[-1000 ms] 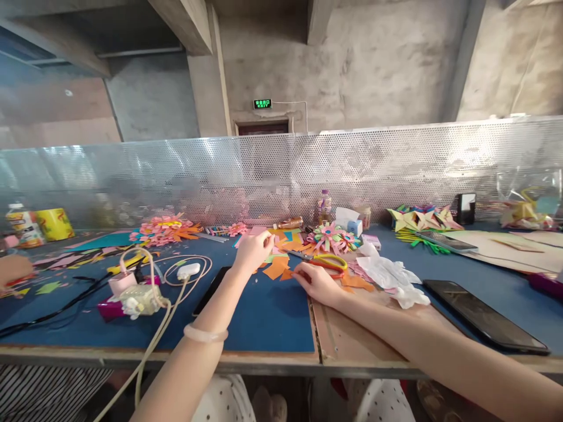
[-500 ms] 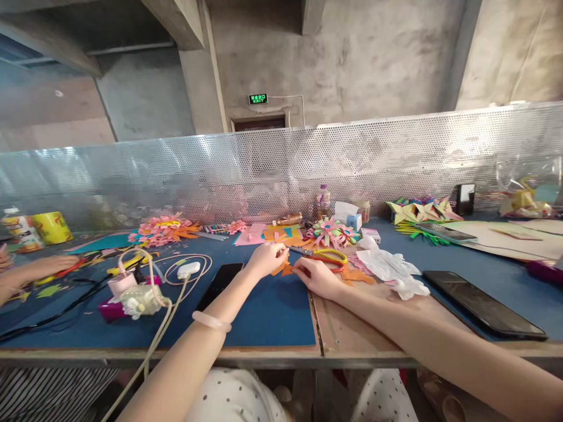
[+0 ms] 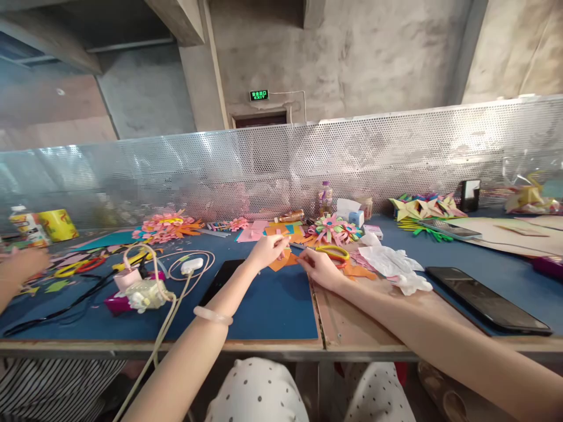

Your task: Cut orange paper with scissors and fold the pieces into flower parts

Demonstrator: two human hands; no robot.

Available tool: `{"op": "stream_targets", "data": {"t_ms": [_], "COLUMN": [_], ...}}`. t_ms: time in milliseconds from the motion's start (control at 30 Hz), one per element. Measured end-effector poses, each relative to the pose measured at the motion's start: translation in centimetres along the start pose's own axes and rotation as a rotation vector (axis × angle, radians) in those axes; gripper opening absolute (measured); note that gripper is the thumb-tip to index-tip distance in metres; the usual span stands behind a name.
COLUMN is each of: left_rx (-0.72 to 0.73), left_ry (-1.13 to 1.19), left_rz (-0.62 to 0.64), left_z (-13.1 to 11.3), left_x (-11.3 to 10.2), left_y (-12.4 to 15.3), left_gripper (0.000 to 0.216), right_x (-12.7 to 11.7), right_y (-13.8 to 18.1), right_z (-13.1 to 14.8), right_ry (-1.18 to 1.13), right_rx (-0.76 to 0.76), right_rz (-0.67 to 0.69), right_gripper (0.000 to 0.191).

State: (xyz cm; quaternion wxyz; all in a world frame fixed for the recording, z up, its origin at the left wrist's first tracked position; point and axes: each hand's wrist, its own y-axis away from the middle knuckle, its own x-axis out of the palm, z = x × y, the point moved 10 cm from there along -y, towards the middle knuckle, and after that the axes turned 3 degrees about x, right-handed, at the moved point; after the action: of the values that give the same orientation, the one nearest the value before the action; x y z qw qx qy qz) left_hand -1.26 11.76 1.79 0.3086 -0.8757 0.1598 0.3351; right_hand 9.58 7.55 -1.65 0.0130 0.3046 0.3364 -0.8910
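Head view: the left hand (image 3: pixel 269 252) and the right hand (image 3: pixel 321 268) are apart, facing each other across a narrow gap over the table (image 3: pixel 272 319). The left fingers are bunched together above orange paper (image 3: pixel 284 262); whether they pinch a scrap cannot be told. The right fingertips are also drawn together, at the right edge of that paper, and whether they grip it is unclear. The paper lies between the hands, on the blue part of the table.

Just beyond the right hand lie scissors (image 3: pixel 332 253), their yellow and red handles to the right and the blades to the left. A paper flower (image 3: pixel 332 228) sits on the far side of them, and crumpled tissue (image 3: pixel 391 261) lies to the right. Pink and orange sheets (image 3: pixel 255 231) are spread beyond the left hand.

The left arm, with a pale bracelet (image 3: pixel 213 315), crosses partly over a black phone (image 3: pixel 222 280). Farther left are a pink charger (image 3: pixel 126 280) and its pale cable (image 3: pixel 163 328). A larger phone (image 3: pixel 488 299) lies flat near the right arm.

At the far left, a co-worker's hand (image 3: pixel 29 264) is near another pair of scissors (image 3: pixel 70 269). Paper stars (image 3: pixel 424 208) stand far right, before a perforated screen (image 3: pixel 264 176).
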Motion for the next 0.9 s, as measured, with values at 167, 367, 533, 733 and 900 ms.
{"op": "stream_targets", "data": {"t_ms": [167,367,533,733,900], "left_rx": [0.055,0.062,0.031,0.012,0.033], "left_ry": [0.049,0.054,0.063,0.095,0.143], "left_rz": [0.093,0.086,0.041,0.011,0.029], "left_z": [-1.2,-1.1,-1.2,-1.4,-1.5], "left_x": [0.9,1.0,0.9,1.0,1.5], "left_y": [0.0,0.0,0.3,0.5,0.5], "left_gripper": [0.035,0.023,0.018,0.016,0.016], "right_x": [-0.3,-0.7,-0.6,-0.1,0.3], "right_y": [-0.2,-0.3,0.0,0.3,0.3], "right_z": [-0.5,-1.7,-1.8,-2.5,-2.0], "right_ry": [-0.057,-0.13,-0.199,-0.354,-0.446], "right_rx": [0.023,0.108,0.144,0.226,0.259], "right_rz": [-0.033,-0.073,-0.051,-0.033,-0.006], "right_gripper": [0.019,0.022,0.023,0.032,0.032]}}
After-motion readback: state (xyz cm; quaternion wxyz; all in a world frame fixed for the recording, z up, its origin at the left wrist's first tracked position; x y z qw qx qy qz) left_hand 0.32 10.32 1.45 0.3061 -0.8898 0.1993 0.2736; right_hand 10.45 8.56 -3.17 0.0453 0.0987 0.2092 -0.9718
